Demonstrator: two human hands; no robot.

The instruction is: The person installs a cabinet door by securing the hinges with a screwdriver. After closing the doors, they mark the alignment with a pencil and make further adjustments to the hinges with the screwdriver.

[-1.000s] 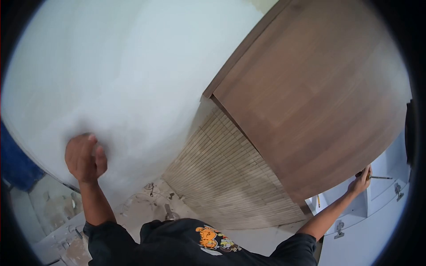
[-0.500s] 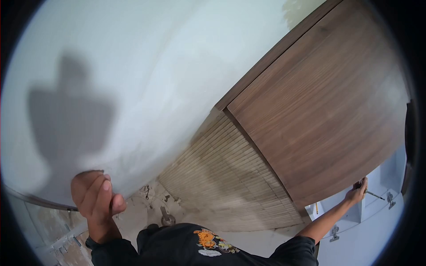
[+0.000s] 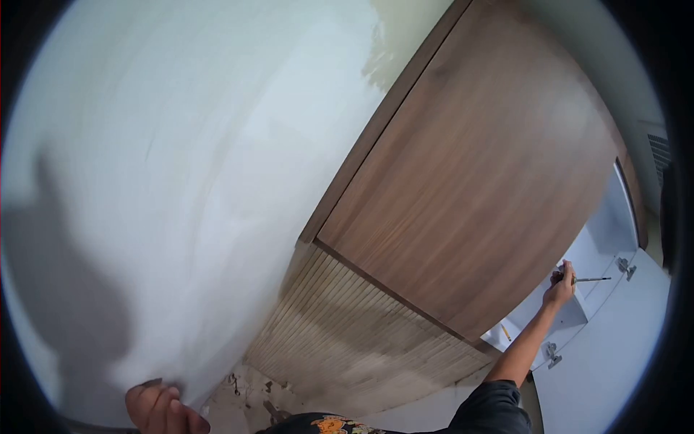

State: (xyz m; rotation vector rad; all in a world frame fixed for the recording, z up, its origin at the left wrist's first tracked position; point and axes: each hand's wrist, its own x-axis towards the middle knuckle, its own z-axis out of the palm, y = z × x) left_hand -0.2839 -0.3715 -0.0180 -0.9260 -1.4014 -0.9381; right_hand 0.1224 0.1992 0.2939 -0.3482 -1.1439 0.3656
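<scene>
My right hand is closed around the dark handle of a screwdriver, whose thin shaft points to the right. It is at the edge of a brown wood-grain cabinet door, in front of the white cabinet interior. Low on the left, my left hand has its fingers curled, close to the pale wall. A thin dark edge shows above its knuckles. What those fingers hold, if anything, I cannot make out.
A white door panel stands open at the right, with metal hinges along its edge. A yellow pencil lies inside the cabinet. Ribbed panelling runs below the brown door. Debris is scattered on the floor.
The view has tilted upward, showing more of the wall and cabinet. My left hand appears lower in the picture. My right hand still grips the screwdriver, its shaft now nearly level in view.
</scene>
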